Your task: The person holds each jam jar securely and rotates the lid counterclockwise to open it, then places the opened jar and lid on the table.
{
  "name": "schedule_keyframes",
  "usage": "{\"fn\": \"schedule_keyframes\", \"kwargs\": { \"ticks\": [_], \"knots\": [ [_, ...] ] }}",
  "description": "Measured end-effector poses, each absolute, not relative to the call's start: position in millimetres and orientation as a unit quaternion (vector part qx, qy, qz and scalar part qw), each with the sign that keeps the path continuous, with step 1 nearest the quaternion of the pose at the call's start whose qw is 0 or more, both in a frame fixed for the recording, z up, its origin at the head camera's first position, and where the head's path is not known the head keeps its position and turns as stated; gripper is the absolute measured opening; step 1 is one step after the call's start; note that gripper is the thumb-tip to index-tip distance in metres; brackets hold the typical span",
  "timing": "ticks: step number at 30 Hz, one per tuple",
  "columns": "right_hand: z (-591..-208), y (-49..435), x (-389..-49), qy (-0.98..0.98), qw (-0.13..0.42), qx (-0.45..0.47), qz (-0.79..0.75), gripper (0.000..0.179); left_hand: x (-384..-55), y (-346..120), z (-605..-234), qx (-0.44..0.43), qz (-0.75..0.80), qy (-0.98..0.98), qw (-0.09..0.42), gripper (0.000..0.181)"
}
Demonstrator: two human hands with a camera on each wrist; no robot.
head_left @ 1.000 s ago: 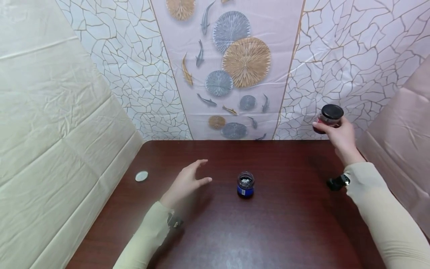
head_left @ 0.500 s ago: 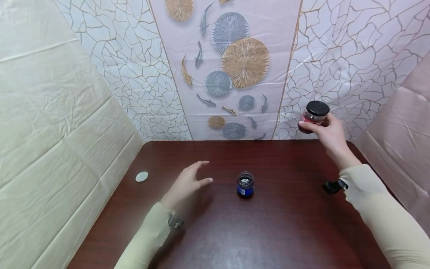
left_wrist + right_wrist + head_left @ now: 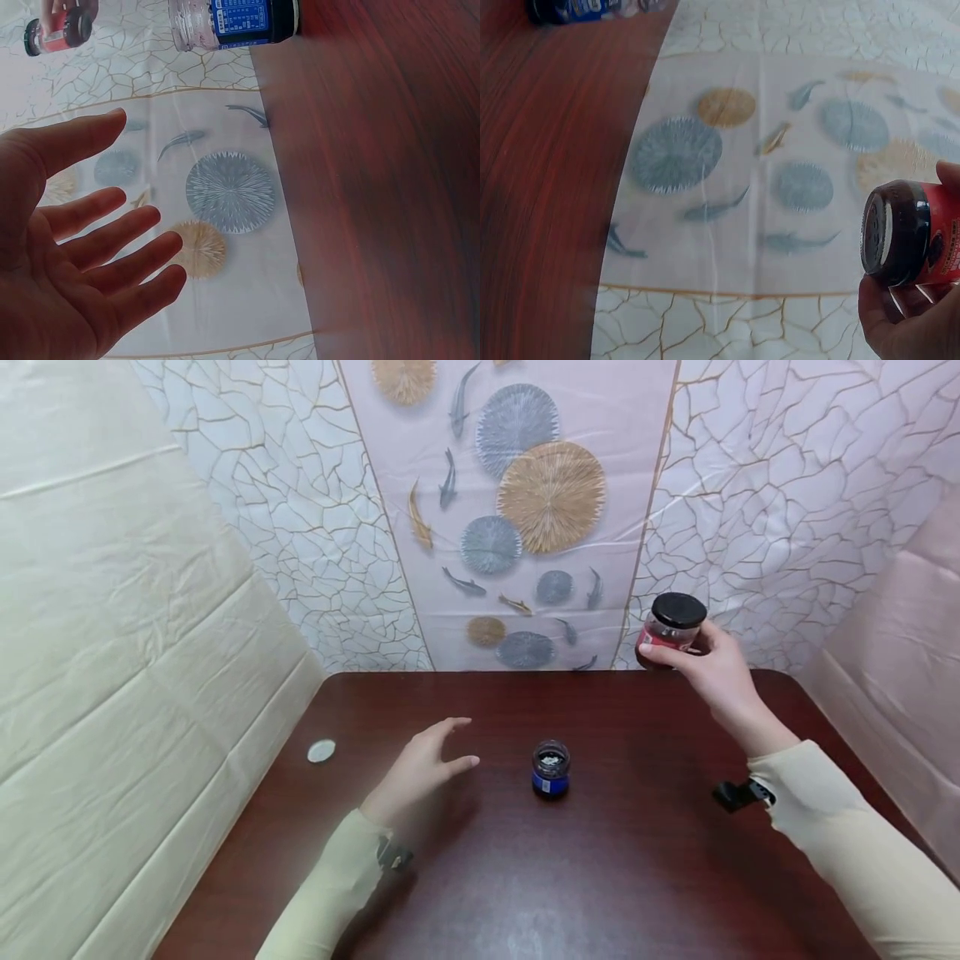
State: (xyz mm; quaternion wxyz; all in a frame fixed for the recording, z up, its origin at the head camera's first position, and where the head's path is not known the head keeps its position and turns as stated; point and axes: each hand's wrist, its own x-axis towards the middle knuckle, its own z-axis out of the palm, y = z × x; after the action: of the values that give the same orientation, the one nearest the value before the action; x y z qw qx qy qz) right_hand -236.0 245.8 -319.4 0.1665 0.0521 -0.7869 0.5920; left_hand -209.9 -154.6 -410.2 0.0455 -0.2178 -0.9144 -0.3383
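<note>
My right hand (image 3: pixel 723 685) grips a glass jar with a black lid and red label (image 3: pixel 677 612), held up off the table at the right, nearly upright. In the right wrist view, that jar's dark base (image 3: pixel 896 232) faces left, the fingers lie round its label, and part of the hand is cut off. On the table stands a smaller-looking glass jar with a blue label (image 3: pixel 551 777), its mouth uncovered and something white inside. My left hand (image 3: pixel 420 764) hovers to its left, thumb and fingers spread apart, holding nothing; the left wrist view shows the palm (image 3: pixel 67 300).
A whitish round disc (image 3: pixel 321 750) lies near the left edge of the dark reddish wooden table (image 3: pixel 480 877). Patterned cloth (image 3: pixel 525 610) hangs along the back edge, with plain cloth walls at both sides.
The right hand has carried the red-labelled jar leftward, towards the middle, and slightly down over the last half second. The left hand and the blue-labelled jar have stayed put.
</note>
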Motion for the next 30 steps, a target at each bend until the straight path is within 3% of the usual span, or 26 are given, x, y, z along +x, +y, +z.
{"fn": "schedule_keyframes", "kwargs": {
  "ticks": [30],
  "knots": [
    [-318,218,-202,-0.825,0.165,0.095,0.533,0.045,-211,-147,-413,-0.232,-0.324,-0.916,0.038,0.060]
  ]
}}
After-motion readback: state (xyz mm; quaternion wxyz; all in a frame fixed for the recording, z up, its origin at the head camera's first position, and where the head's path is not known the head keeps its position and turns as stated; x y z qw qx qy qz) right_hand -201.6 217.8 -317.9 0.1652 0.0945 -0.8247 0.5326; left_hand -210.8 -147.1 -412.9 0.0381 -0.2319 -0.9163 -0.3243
